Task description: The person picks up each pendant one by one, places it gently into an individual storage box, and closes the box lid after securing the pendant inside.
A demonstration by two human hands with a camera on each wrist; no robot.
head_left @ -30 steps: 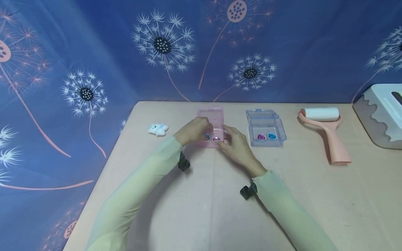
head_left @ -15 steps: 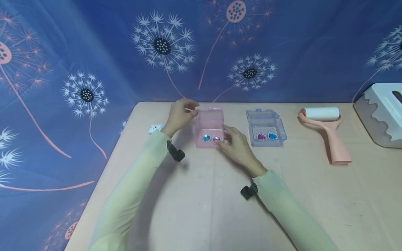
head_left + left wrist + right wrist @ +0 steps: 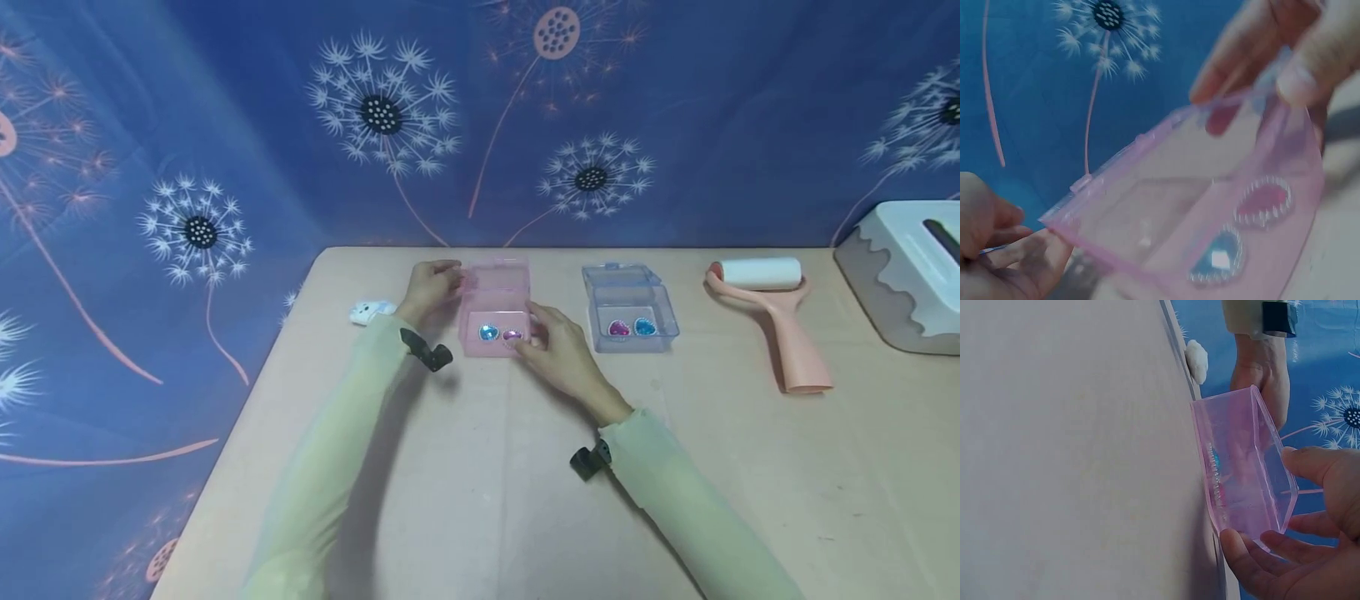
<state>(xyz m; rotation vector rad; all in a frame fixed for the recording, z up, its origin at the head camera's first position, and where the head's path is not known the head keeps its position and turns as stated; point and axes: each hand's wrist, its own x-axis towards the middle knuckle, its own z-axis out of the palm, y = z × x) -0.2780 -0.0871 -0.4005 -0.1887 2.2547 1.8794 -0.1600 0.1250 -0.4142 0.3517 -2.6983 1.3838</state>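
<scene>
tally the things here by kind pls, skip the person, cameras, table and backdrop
Small boxes: 2, pink box and blue box
Gems: 4, one blue gem and one pink gem in each small box
White figure: 1
Roller: 1
Large two-tone box: 1
Total: 9

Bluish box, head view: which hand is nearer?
Right. The right hand is just left of the bluish box, on the right side of the pink box; the left hand is farther, on that box's left.
</scene>
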